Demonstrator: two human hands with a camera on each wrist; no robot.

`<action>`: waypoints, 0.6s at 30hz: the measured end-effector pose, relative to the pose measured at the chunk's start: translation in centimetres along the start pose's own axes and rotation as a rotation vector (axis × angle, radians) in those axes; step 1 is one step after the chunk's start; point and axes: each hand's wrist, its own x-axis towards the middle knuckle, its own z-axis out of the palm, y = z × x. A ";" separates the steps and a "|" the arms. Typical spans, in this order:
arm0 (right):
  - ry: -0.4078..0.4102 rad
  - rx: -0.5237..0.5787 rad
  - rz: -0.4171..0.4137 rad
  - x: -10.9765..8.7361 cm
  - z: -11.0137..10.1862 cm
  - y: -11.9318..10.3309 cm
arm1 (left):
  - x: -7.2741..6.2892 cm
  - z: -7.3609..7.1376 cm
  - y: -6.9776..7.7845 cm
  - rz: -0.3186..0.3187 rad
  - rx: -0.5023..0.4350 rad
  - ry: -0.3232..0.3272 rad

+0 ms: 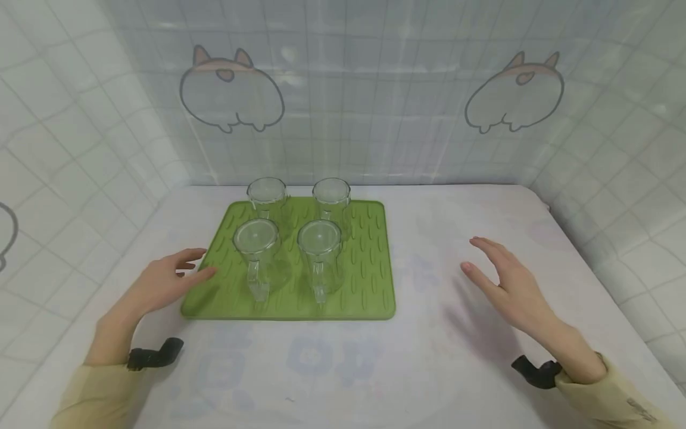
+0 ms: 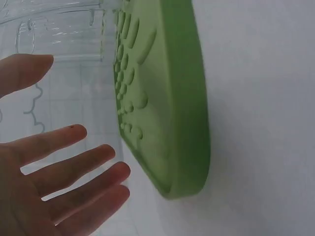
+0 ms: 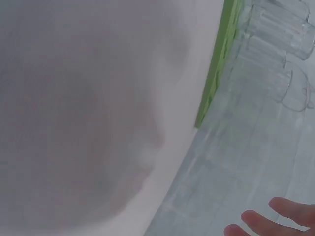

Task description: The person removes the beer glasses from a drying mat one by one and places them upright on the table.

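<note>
Two clear glass mugs stand at the front of a green ridged mat (image 1: 370, 286): a front left mug (image 1: 262, 262) and a front right mug (image 1: 324, 259), handles facing me. Behind them are a back left mug (image 1: 268, 193) and a back right mug (image 1: 332, 193). My left hand (image 1: 163, 280) hovers at the mat's left edge, thumb and fingers spread, holding nothing. In the left wrist view its fingers (image 2: 74, 164) are extended beside the mat's raised rim. My right hand (image 1: 514, 292) is held above the table to the right of the mat, fingers extended, with nothing in it.
A white cloth with faint prints covers the table (image 1: 429, 369). White tiled-pattern walls enclose it at the back (image 1: 375, 119), left (image 1: 69, 149) and right (image 1: 632, 149). A black band (image 1: 155, 356) is on my left wrist, another (image 1: 536, 374) on my right.
</note>
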 end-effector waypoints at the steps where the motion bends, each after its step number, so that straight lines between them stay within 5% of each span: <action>1: 0.004 0.014 0.000 0.0 0.2 -0.1 | 0.1 0.1 0.0 0.002 -0.010 -0.002; 18: 0.040 0.201 0.043 0.6 3.2 -2.5 | 0.1 0.8 -1.0 -0.024 -0.057 -0.032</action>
